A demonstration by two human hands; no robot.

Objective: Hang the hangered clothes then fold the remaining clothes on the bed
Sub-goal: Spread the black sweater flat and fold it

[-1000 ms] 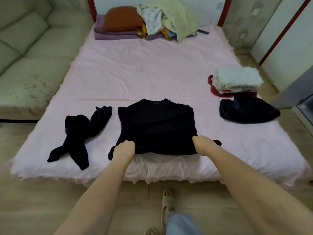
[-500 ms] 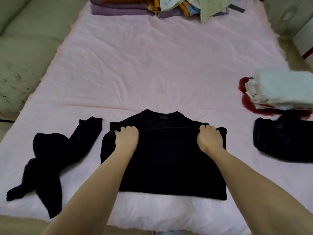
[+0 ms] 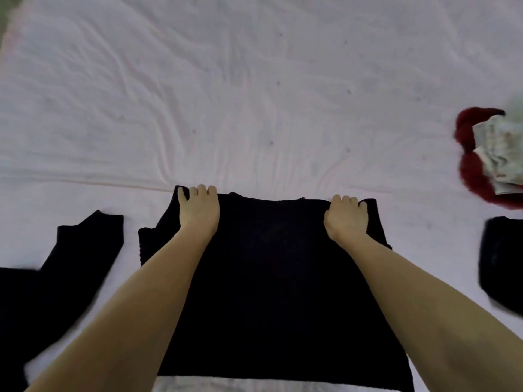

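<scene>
Lower centre, the black knit sweater [image 3: 277, 278] lies doubled on the pale pink bedsheet [image 3: 226, 94]; left hand [image 3: 199, 212] and right hand [image 3: 346, 219] pinch its far edge. 1 dark garment [image 3: 70, 264] lower left looks unfolded.

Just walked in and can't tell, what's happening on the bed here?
A person is folding a black sweater on the pink sheet. The left hand and right hand each grip its far edge, with the bottom half doubled up to the collar. Another black garment lies at left, and a folded pile at right.
</scene>
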